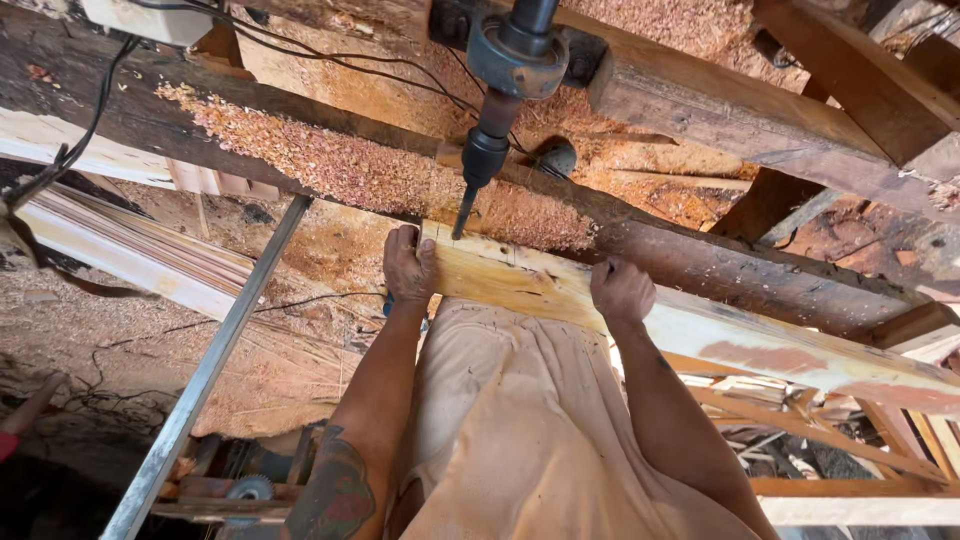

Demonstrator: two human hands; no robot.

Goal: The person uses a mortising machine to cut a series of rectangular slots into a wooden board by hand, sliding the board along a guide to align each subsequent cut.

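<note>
Two hands were pressed on a pale wooden plank [520,285] that lay along the near edge of a dark, sawdust-covered bench beam [700,255]. The left hand [409,268] was curled over the plank's end, fingers wrapped on its top; the right hand [621,290] was closed loosely, knuckles up, on the plank's near edge. A drill bit [462,212] was seen touching the plank just beside the left hand.

The pale plank [700,330] runs off the right edge; fingertips hidden behind it.
</note>
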